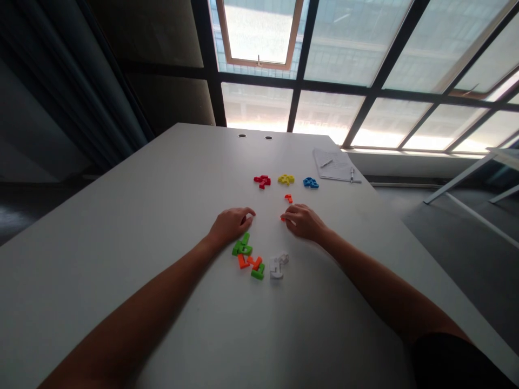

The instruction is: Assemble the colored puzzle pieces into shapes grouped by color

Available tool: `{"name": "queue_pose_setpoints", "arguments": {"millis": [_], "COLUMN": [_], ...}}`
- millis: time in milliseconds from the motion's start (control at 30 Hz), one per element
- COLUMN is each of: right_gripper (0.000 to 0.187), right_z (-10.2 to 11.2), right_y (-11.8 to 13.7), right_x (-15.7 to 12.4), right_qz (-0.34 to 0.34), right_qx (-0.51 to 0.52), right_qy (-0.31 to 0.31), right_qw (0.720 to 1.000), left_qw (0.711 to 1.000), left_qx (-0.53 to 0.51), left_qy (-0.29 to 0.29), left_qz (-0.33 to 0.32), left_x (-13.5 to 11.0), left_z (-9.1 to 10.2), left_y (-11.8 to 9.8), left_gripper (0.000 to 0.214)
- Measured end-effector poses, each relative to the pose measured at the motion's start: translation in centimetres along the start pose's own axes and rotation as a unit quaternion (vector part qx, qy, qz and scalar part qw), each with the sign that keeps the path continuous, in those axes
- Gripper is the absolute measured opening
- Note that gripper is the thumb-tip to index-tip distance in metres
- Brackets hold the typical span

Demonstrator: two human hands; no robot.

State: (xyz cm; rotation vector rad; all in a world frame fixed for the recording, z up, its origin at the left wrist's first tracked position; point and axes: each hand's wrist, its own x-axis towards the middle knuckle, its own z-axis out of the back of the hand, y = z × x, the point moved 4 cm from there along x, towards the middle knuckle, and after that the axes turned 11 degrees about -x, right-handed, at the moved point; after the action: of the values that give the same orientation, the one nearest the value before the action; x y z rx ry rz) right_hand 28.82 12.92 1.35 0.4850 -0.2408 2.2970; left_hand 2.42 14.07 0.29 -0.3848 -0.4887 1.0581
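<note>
My right hand has its fingers closed on a small orange plastic piece, which is mostly hidden under the fingertips. Just beyond it lies another orange piece. My left hand rests on the table with fingers loosely curved and apart, holding nothing. Close below the left hand is a cluster of green pieces, with two orange pieces and a single green piece nearer to me. White and clear pieces lie to the right of these.
Farther out, red pieces, yellow pieces and blue pieces form a row of small groups. Paper sheets with two pens lie by the right edge of the white table. Windows stand behind the far edge.
</note>
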Motion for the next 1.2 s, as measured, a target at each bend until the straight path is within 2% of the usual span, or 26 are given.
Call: {"name": "queue_pose_setpoints", "arguments": {"millis": [167,500,967,1200], "right_gripper": [0.025,0.034,0.037,0.03], "right_z": [-0.5,-1.1,-1.9,-1.4], "right_y": [0.1,-1.8,-2.5,-2.0], "right_x": [-0.1,-0.2,0.3,-0.2], "right_qz": [0.003,-0.067,-0.093,-0.095], "right_qx": [-0.008,-0.082,-0.116,-0.09], "right_qy": [0.02,0.038,0.017,-0.015], "right_qw": [1.0,0.994,0.989,0.991], "left_qw": [1.0,1.0,1.0,1.0], "left_qx": [-0.003,0.004,0.007,0.007], "left_qy": [-0.001,-0.002,-0.011,-0.007], "left_qz": [0.002,0.002,0.004,0.002], "left_x": [0.0,-0.1,-0.1,-0.2], "left_z": [0.0,0.1,0.2,0.2], "left_y": [-0.1,-0.2,-0.2,-0.2], "left_gripper": [0.032,0.031,0.031,0.032]}}
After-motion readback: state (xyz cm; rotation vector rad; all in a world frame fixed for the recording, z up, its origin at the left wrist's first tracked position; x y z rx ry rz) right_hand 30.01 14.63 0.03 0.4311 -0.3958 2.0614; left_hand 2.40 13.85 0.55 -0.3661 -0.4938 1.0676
